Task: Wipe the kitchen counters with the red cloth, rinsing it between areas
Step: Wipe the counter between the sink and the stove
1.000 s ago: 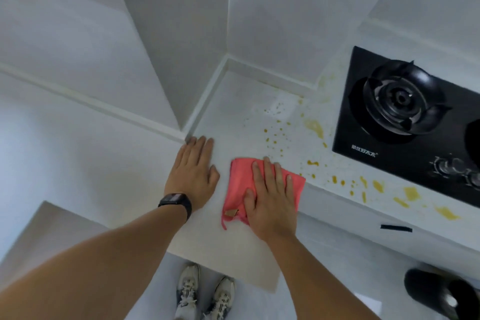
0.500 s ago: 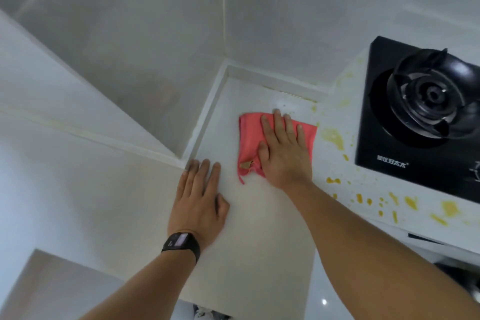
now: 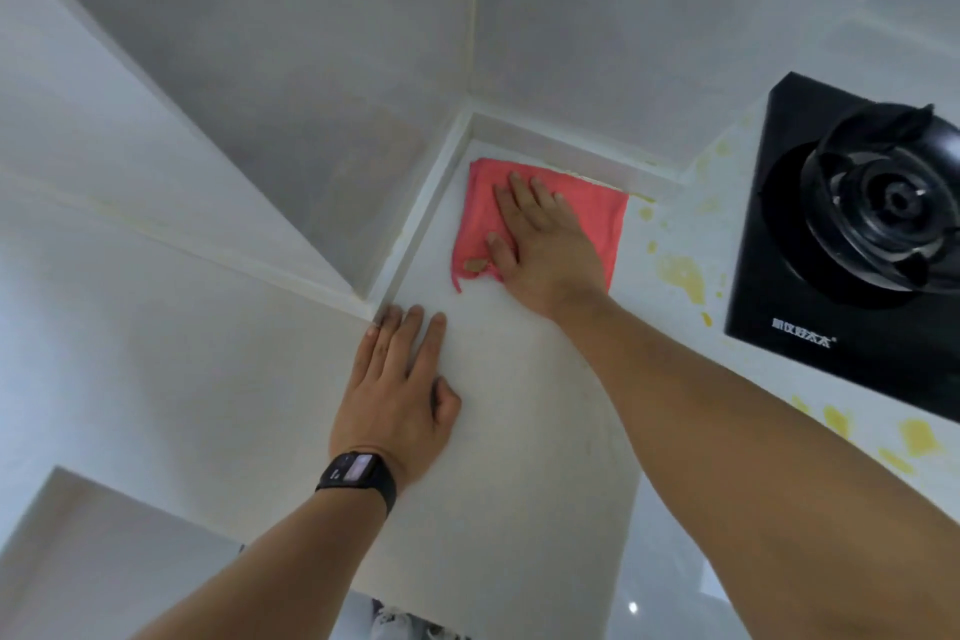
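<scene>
The red cloth lies flat in the far corner of the white counter, against the back wall's low ledge. My right hand presses down on it, palm flat and fingers spread toward the corner. My left hand rests flat on the bare counter nearer to me, fingertips at the corner of the left wall ledge; it holds nothing and wears a black watch. Yellow stains dot the counter just right of the cloth.
A black gas hob with a round burner sits at the right. More yellow splashes run along the counter's front right. White walls close the corner at the back and left. The counter's front edge drops to the floor.
My right hand has slid the cloth away from me, from the counter's front area into the back corner, over the spots there. My left hand stayed flat in place.
</scene>
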Tool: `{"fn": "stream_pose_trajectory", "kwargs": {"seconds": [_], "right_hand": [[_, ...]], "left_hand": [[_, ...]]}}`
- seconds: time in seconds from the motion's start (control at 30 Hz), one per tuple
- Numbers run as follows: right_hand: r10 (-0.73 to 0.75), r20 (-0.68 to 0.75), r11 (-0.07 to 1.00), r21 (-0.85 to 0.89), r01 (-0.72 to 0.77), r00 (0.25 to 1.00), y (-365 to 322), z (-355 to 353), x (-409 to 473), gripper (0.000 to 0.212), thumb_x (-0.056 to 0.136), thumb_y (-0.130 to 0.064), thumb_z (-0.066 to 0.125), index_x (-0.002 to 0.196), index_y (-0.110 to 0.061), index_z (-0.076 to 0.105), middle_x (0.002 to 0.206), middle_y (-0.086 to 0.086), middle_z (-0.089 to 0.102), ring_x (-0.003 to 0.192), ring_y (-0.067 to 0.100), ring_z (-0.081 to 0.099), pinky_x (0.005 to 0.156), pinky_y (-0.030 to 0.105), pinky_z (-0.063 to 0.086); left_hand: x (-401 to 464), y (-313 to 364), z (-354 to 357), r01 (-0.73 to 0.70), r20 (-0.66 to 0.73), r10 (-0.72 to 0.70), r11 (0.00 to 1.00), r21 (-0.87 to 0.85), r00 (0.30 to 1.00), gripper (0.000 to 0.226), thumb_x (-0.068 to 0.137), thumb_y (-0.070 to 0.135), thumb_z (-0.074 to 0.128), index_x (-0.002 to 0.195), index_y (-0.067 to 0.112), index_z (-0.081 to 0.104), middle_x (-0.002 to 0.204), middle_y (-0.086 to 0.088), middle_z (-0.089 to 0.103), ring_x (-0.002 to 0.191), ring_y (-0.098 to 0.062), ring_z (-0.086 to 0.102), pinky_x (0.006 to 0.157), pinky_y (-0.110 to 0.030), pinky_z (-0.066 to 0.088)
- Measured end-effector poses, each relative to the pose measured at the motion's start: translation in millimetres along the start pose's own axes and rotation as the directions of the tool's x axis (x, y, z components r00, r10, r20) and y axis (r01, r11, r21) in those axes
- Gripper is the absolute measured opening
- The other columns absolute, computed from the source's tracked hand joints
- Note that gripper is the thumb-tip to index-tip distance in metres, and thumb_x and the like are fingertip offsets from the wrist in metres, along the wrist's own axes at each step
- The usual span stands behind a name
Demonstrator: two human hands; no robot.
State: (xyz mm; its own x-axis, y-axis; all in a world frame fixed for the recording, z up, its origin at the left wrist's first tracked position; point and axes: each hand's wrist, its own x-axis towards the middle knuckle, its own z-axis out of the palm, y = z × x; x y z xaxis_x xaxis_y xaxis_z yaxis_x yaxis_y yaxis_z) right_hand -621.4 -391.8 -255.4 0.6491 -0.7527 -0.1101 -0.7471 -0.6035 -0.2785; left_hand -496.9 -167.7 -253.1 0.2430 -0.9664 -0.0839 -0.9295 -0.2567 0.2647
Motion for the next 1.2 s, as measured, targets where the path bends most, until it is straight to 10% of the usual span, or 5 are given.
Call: {"fn": "stream_pose_trajectory", "kwargs": {"seconds": [0.83,1.2], "right_hand": [[0.200,0.059,0.976,-0.105,-0.193,0.978,100.7,-35.1,-57.4,0.069,0.103,-0.057,0.029,0.165,-0.034,0.008,0.173,-0.011,0.004,0.159,0.012,0.000,0.129,0.037,-0.004],[0.319,0.050,0.947,-0.061,-0.316,0.946,11.7,-1.7,-83.9,0.069,0.105,-0.054,0.022,0.166,-0.027,0.003,0.174,-0.004,-0.003,0.160,0.019,-0.005,0.128,0.043,-0.006]], "left_hand": [[-0.9,-1.7,2.7,0.004,0.028,-0.004,1.000,0.002,1.000,0.071,0.094,0.037,0.032,0.162,0.015,0.030,0.166,-0.014,0.032,0.156,-0.032,0.021,0.130,-0.043,0.010],[-1.4,-0.1,-3.5,0.022,0.070,-0.020,0.999,-0.033,0.997,0.071,0.095,0.037,0.032,0.163,0.016,0.026,0.168,-0.013,0.025,0.159,-0.030,0.013,0.130,-0.043,0.006]]}}
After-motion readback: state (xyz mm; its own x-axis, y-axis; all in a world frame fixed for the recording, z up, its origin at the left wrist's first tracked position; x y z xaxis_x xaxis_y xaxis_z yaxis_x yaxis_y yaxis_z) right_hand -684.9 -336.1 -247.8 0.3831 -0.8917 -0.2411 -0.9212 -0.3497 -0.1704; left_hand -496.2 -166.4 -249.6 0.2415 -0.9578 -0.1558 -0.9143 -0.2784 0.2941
